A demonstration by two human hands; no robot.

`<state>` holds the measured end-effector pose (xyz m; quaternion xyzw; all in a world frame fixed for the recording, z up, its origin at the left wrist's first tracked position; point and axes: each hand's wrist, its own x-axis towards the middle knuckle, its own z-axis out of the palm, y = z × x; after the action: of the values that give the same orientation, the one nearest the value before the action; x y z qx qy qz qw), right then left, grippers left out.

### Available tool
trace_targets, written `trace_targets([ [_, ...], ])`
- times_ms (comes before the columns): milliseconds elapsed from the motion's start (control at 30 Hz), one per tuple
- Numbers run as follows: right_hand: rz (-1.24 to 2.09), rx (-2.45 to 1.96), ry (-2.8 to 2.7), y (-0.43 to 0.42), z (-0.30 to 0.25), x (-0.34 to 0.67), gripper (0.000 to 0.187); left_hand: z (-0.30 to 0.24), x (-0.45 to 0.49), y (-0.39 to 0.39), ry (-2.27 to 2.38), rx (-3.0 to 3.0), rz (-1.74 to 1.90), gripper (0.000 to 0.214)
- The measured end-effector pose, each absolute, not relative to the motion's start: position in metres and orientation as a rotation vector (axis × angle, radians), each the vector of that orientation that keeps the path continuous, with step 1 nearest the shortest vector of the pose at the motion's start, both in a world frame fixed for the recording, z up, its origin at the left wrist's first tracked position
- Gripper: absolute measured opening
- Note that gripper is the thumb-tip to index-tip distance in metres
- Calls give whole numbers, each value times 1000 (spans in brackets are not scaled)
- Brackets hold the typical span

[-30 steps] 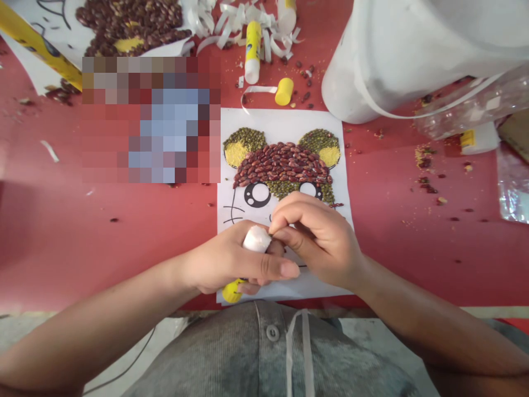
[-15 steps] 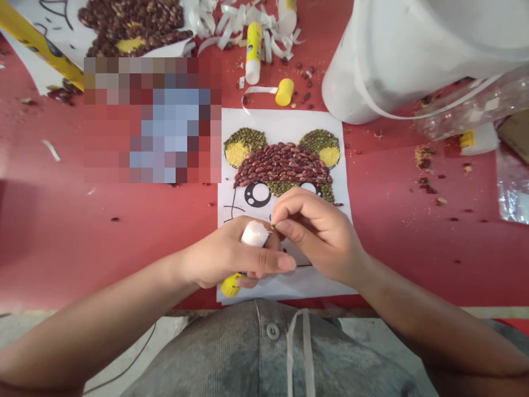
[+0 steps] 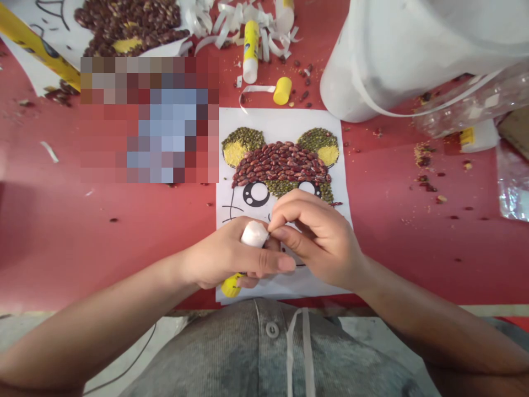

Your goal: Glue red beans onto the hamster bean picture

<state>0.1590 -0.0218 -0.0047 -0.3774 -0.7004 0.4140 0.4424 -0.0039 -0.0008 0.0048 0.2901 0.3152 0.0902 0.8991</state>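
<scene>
Left hand (image 3: 231,251) is gripping glue stick (image 3: 253,235) near tabletop's front edge (image 3: 487,298); right hand (image 3: 322,234) is pinching, seemingly gluing, a tiny seed (image 3: 269,234); lifting calls for care.

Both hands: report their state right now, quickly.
Left hand: closed around a glue stick.
Right hand: pinched shut beside the glue stick; whether it holds anything cannot be told.

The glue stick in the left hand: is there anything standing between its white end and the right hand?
Nothing visible stands between them. The right hand has its fingertips pinched right beside the white end of the glue stick, gripped by the left hand. Whether they touch, I cannot tell.
</scene>
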Motion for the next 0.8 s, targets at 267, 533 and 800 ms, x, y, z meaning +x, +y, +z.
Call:
trace_targets([
  [267, 1060, -977, -1708, -21, -1, 164, 10, 3, -7, 0, 680, 548, 197, 33],
  [533, 301, -1318, -1998, -6, -9, 195, 13, 5, -8, 0, 709, 608, 186, 34],
  [800, -51, -1375, -2249, -6, -26, 188, 12, 6, -8, -1, 725, 621, 185, 35],
])
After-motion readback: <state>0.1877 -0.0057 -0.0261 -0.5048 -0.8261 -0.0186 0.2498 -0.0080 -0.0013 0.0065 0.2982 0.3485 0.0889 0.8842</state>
